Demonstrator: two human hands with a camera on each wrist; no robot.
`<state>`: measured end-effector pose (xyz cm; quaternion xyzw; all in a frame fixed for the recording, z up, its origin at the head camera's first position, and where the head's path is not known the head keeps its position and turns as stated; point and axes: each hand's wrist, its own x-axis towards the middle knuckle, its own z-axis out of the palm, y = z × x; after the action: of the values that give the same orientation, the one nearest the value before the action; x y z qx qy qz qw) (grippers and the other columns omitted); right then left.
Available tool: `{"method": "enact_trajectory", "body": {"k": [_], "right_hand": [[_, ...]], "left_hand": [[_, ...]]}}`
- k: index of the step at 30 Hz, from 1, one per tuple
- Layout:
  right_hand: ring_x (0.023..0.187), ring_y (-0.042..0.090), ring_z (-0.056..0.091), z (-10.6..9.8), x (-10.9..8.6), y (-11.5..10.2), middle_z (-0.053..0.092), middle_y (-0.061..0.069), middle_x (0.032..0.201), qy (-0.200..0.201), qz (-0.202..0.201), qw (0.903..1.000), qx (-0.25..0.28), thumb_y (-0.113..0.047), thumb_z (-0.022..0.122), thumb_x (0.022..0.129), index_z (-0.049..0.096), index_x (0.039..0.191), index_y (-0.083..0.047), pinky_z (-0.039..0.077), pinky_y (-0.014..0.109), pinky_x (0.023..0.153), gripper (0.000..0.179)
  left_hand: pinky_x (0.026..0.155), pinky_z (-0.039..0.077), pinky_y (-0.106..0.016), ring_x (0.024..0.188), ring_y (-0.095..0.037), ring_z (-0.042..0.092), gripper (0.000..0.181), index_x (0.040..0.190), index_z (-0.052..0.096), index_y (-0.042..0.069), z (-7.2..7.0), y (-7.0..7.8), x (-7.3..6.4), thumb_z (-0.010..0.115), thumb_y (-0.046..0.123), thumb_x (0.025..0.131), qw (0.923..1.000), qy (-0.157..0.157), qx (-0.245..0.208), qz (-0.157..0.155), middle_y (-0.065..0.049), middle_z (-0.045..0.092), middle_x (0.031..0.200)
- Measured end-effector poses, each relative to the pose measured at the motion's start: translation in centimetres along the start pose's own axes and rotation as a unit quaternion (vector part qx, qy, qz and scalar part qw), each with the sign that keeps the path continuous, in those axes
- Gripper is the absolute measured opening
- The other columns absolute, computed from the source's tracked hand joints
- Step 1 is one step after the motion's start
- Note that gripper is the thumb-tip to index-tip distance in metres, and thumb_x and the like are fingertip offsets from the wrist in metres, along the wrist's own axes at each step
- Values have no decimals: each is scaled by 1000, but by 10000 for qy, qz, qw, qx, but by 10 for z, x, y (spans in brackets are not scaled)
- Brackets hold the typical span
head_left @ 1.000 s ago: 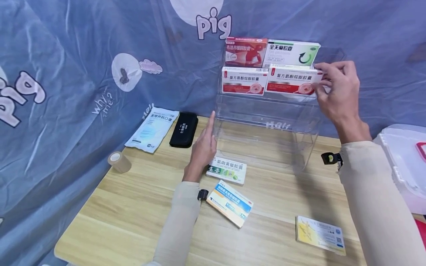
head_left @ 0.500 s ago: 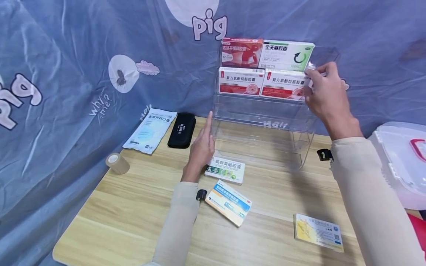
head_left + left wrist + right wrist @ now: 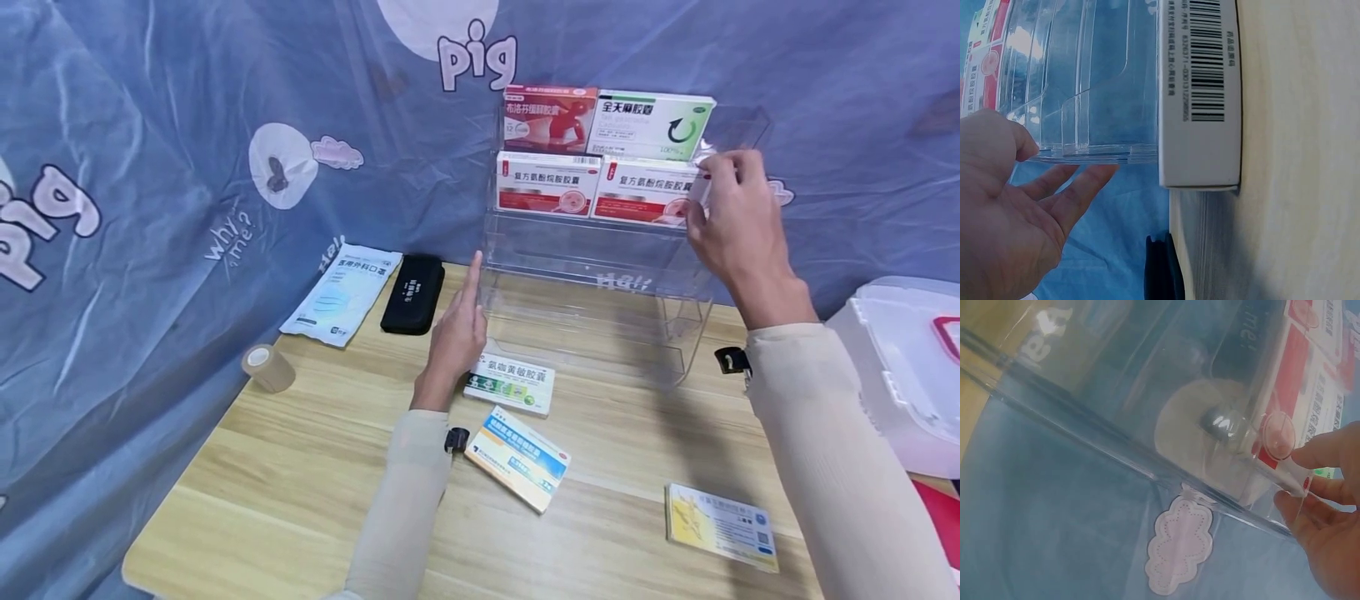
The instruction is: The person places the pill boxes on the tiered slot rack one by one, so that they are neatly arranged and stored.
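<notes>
If the right hand, pinching the right end of the right-hand red-and-white cardboard box, pushes hard, the tiered clear-plastic display rack holding that box could skid. The left hand pinches the rack's side panel, but too loose a hold might let everything tip backward.

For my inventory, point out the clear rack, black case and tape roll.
Clear rack (image 3: 570,248): head view, bare front panel.
Black case (image 3: 412,298): head view, top face.
Tape roll (image 3: 278,372): head view, curved side.
</notes>
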<state>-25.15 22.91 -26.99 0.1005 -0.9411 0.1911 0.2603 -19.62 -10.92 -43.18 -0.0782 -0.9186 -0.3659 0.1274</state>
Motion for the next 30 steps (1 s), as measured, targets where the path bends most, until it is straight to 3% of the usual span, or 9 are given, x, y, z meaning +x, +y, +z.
{"method": "enact_trajectory", "body": {"k": [5, 10, 18, 23, 30], "right_hand": [[136, 61, 50, -2, -3, -3, 41, 31, 159, -229, 196, 9995, 69, -5, 58, 102, 49, 153, 6, 44, 72, 114, 52], [147, 52, 41, -1, -12, -8, 37, 28, 163, -70, 209, 9994, 281, -3, 59, 100, 47, 153, 8, 39, 66, 123, 55], [160, 42, 25, 3, -38, -18, 17, 20, 174, 144, 485, 9967, 628, -7, 73, 95, 29, 167, -7, 36, 63, 126, 84], [161, 47, 21, 5, -56, -30, 4, 18, 177, -220, 616, 9934, 940, -10, 75, 97, 19, 171, -9, 32, 66, 127, 93], [152, 54, 29, 13, -88, -50, 10, 27, 170, -639, 196, 9906, 1196, -15, 77, 99, 16, 172, -5, 35, 72, 122, 96]], "left_hand": [[78, 59, -53, 107, -37, 69, 87, 172, -2, 46, 1, -1, 0, 47, 10, 112, 10000, 38, 23, 34, -8, 42, 173], [76, 58, -51, 102, -36, 68, 86, 173, -2, 45, -1, 0, 1, 47, 10, 112, 9999, 55, 48, 77, -8, 42, 173], [76, 58, -52, 107, -38, 68, 87, 173, -1, 44, -1, 0, 2, 48, 8, 111, 9999, 44, -54, 90, -6, 37, 176], [78, 59, -53, 109, -39, 69, 86, 173, -1, 45, -2, 1, 1, 47, 9, 112, 10000, 25, -52, 72, -7, 38, 175], [79, 59, -54, 115, -38, 69, 86, 173, -1, 45, 0, 0, 0, 48, 9, 112, 10000, 44, -32, 75, -5, 38, 175]]}}
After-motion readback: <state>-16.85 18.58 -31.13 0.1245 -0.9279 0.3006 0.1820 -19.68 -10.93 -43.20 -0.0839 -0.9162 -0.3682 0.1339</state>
